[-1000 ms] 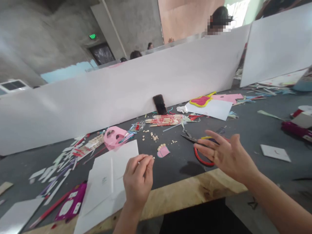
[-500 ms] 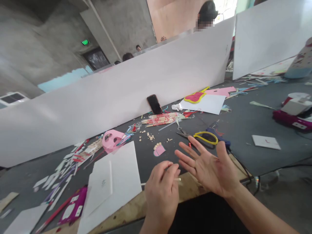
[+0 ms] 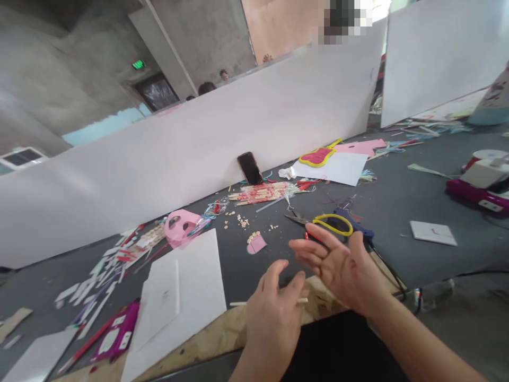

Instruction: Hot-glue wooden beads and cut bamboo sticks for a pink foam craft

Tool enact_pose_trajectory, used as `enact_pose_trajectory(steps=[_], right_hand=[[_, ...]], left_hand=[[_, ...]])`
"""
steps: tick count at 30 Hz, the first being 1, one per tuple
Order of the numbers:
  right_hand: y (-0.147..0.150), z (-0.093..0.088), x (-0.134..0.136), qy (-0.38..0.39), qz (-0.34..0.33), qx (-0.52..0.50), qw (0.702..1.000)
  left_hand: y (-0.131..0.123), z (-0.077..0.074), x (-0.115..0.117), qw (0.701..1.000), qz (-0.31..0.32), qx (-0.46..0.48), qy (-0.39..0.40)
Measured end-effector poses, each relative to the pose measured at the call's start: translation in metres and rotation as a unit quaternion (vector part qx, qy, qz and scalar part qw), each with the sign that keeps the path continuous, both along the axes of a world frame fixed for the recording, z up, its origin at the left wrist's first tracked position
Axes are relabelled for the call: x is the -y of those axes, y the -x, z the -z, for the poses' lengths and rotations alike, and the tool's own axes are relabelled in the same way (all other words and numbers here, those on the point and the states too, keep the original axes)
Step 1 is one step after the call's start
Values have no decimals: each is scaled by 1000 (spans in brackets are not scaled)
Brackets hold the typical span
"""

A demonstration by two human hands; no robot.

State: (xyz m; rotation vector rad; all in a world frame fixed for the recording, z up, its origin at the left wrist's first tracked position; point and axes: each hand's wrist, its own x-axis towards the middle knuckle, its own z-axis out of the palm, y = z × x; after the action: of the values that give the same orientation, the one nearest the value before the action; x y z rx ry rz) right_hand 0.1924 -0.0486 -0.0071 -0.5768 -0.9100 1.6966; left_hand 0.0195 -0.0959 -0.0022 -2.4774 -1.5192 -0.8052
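My left hand [image 3: 274, 310] is half curled near the table's front edge, thumb and fingertips a little apart. A thin white stick [image 3: 304, 300] passes through it, showing on both sides; the fingers hide its middle. To the right, my right hand [image 3: 344, 268] is turned palm up with fingers stretched out and nothing in it. Just beyond its fingertips lie scissors with yellow handles [image 3: 334, 225]. Ahead of my hands a small pink rounded piece [image 3: 257, 244] lies flat, with pale little bits along its top edge. More loose pale bits [image 3: 242, 221] are scattered behind it.
White sheets [image 3: 199, 276] lie to the left, beside a magenta device [image 3: 119, 331] and many strips. A phone [image 3: 250, 168] leans on the white partition [image 3: 159, 164]. Wrapped red-and-cream sticks [image 3: 260, 193] lie before it. A blue-handled tool [image 3: 358, 225] and a white tile [image 3: 433, 233] are at right.
My left hand has shifted right with the stick, its thumb and fingers spreading slightly. My right hand's fingers have drawn closer together and its palm has tilted.
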Motion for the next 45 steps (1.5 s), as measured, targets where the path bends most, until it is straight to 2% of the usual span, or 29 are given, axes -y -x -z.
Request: enact_pose_trajectory(steps=[3,6,11,13,15,16,17,18,20,21,22,23,24,27,30,32,33,34,37,38,39,40,43,45], right_hand=[[-12,-7,-15,6,37,41,998],[-16,-13,-22,21,39,38,998],[-8,-4,-20,31,26,-7,999],[-7,2,-20,24,58,41,997],[-10,6,-23,-3,111,169,979],[-13,8,-26,-34,144,258,955],[-17,8,-30,-83,175,360,913],[-22,9,-34,-146,197,473,846],[-31,10,-43,-267,200,663,670],[-34,12,-47,-304,183,723,593],[-36,13,-51,-321,161,761,540],[-37,15,-55,-323,144,783,512],[-37,18,-59,-318,133,792,504],[-34,21,-66,-303,118,805,496],[-35,15,-67,-288,121,813,492],[-39,7,-61,-266,135,809,507],[-41,3,-57,-253,147,793,535],[-44,-1,-51,-240,157,763,579],[-45,-5,-28,-210,170,616,740],[-43,-5,-19,-213,167,577,770],[-40,-3,-11,-223,159,558,783],[-37,-1,-3,-239,144,558,781],[-23,7,16,-286,81,609,736],[-15,11,23,-290,41,632,718]], left_hand=[[10,6,2,998,-22,45,29],[22,14,1,986,-41,138,86],[37,26,0,953,-12,261,153],[38,29,-1,940,-21,298,163],[38,31,-2,926,-35,333,177],[38,32,-2,918,-42,350,184],[38,32,-3,909,-46,367,192],[37,32,-3,900,-50,385,198],[36,31,-3,881,-55,421,207],[36,31,-3,873,-55,436,210],[35,31,-3,867,-55,446,213],[35,30,-3,863,-54,452,217],[35,30,-3,861,-55,456,220],[34,30,-4,856,-60,461,225],[34,27,-5,851,-68,473,219],[34,24,-6,845,-77,482,217],[34,23,-7,842,-82,485,219],[33,21,-8,840,-88,487,223],[31,18,-12,834,-97,489,235],[31,17,-13,834,-97,490,236],[30,17,-14,833,-95,490,237],[29,17,-15,833,-91,491,237],[27,17,-17,831,-79,496,241],[25,16,-16,826,-71,504,243]])
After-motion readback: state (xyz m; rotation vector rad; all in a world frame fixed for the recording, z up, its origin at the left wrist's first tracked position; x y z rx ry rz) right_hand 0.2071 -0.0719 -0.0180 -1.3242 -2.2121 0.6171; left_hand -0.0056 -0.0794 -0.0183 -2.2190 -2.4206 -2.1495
